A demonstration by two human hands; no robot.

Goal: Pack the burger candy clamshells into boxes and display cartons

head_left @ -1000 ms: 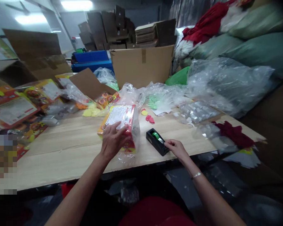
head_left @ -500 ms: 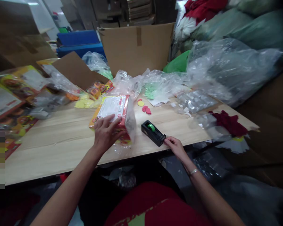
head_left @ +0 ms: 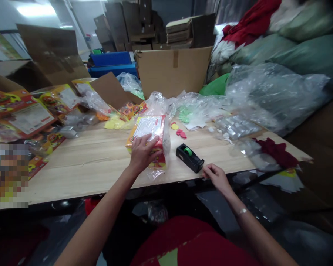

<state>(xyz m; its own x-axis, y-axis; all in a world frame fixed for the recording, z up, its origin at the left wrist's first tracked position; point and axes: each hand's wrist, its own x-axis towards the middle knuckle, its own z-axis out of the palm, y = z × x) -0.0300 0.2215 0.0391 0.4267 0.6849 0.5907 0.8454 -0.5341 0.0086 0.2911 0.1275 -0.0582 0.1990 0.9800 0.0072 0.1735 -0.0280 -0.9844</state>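
A red and yellow printed toy box [head_left: 148,126] in clear plastic wrap lies on the wooden table, a white label panel on top. Across its near edge rests my left hand [head_left: 142,153], open, fingers spread over the top and thumb by the red side. To the right stands a black tape dispenser [head_left: 191,159] with a green-cored roll. Just off its cutter end, my right hand [head_left: 215,175] is closed in a pinch. Whatever lies between those fingertips is too small to make out. Red foam pieces [head_left: 181,133] and a yellow round piece [head_left: 174,126] lie behind the dispenser.
More printed boxes [head_left: 27,111] are stacked at the left. Clear plastic bags [head_left: 199,103] and a large carton [head_left: 173,70] line the back. Silvery plastic packs [head_left: 237,126] and dark red cloth [head_left: 277,152] lie at the right, near the table edge.
The view has shifted, so the whole table sits further right. My right hand's pinch has drawn slightly away from the dispenser's end. My left hand stays on the box.
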